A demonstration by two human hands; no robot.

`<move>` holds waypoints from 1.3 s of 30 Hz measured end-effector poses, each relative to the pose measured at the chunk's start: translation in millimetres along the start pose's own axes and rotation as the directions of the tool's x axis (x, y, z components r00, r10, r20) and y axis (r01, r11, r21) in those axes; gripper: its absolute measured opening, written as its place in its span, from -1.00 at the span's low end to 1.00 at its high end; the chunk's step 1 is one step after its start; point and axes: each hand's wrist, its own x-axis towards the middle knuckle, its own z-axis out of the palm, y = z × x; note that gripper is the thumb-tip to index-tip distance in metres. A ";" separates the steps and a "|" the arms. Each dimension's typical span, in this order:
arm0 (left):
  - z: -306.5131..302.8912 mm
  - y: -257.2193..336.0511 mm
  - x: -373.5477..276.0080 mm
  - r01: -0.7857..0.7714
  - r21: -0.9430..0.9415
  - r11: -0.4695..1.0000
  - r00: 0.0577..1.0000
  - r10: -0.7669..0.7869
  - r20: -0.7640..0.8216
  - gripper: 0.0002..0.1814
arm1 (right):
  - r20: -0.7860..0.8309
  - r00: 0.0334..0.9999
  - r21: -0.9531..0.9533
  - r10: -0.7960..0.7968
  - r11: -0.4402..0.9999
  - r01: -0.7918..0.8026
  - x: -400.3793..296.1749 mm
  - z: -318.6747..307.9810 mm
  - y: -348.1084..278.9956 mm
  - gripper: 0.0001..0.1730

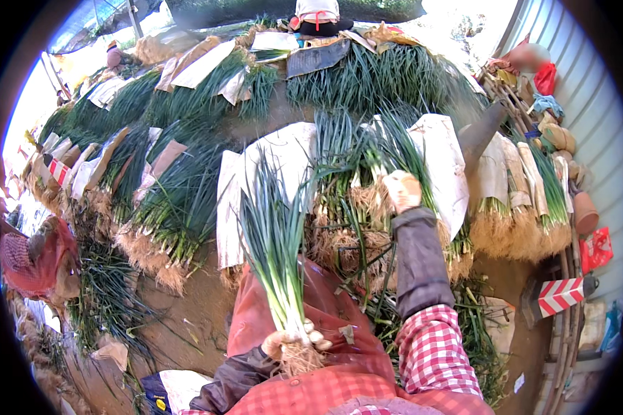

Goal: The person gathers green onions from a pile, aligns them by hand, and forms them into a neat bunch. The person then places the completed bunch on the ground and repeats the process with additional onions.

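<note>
A bunch of green onions (285, 264), roots toward me and leaves pointing away, is held in my left hand (293, 345) over my lap. The fingers wrap around the white stems just above the roots. My right hand (402, 192) reaches forward to the root end of other green onions (374, 189) in the pile before me; whether its fingers grip them cannot be told. More bundles with tangled roots (337, 244) lie beneath that hand. White sheets (280, 155) stand at the left of this pile, and another white sheet (441, 166) stands at its right.
Wrapped green onion bundles (519, 223) stand at right, near wooden poles (566, 321) and a corrugated wall (597, 98). Rows of onions (176, 207) fill the left and back. A person (316, 15) sits at the far side. Loose leaves (104, 290) litter the ground.
</note>
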 end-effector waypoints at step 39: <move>-1.6 -34.6 40.1 0.081 0.330 0.940 0.936 0.042 -0.349 -0.54 | 0.347 0.898 0.756 0.271 0.485 -0.439 -264.7 -23.6 -25.5 -0.68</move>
